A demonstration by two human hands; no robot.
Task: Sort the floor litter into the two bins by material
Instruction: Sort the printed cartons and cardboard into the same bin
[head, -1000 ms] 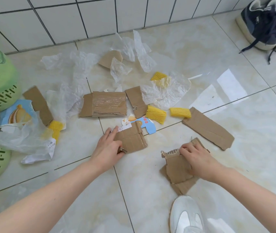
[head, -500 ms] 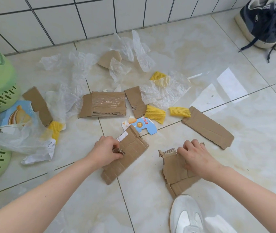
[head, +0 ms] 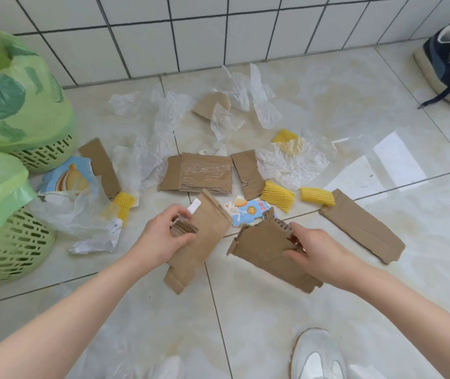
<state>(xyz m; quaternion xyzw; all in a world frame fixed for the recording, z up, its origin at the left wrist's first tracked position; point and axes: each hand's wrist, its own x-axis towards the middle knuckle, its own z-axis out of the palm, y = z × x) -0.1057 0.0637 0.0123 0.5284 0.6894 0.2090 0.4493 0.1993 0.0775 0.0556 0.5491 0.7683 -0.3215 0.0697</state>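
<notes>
The left hand grips a long strip of brown cardboard near its upper end, thumb and fingers curled around the torn edge, so that the strip hangs tilted with its lower end close to the floor tiles. The right hand holds a second, wider cardboard piece, its fingers wrapped over the right edge and pinching it; this piece is also lifted and slanted, just right of the strip.

Taking the taped cardboard sheet on the floor as the landmark: both held pieces are just in front of it, towards the person. A blue printed carton scrap lies between it and the right-hand piece. Yellow foam nets sit to its right, beside crumpled clear plastic film. A long cardboard flap lies farther right. Far to its left stand two green mesh bins lined with green bags, with a torn wrapper and plastic bag lying next to them. A white shoe shows at the bottom edge.
</notes>
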